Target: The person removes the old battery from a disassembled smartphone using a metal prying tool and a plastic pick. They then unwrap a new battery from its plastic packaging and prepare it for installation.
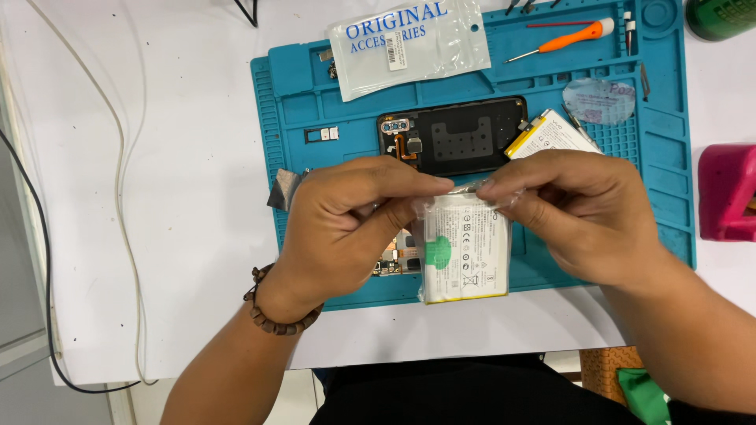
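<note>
The left hand (346,228) and the right hand (575,216) meet over the near edge of a teal repair mat (276,126), each with thumb and fingertips pinched shut on the top edge of a clear plastic wrapper around a white phone battery (466,250). The battery hangs upright between the hands, its label side towards the camera, with a green tab (438,252) on its left part and a yellow strip along its bottom edge. A beaded bracelet (272,315) sits on the left wrist. Under the left hand, part of a circuit board (398,256) shows on the mat, and a small grey foil piece (283,189) lies at the mat's left edge, just beside that hand. Beyond the hands, near the middle of the mat, lies an opened black phone body (465,138) with its camera module at the left end. Just right of it, a second white battery (551,135) lies tilted, partly behind the right hand. Towards the far edge of the mat lie a clear printed accessory bag (409,43), an orange-handled screwdriver (567,39) and a round clear film (598,101). The mat rests on a white table (157,197), where a white cable (118,157) runs along the left side and a pink object (728,193) sits at the right edge.
</note>
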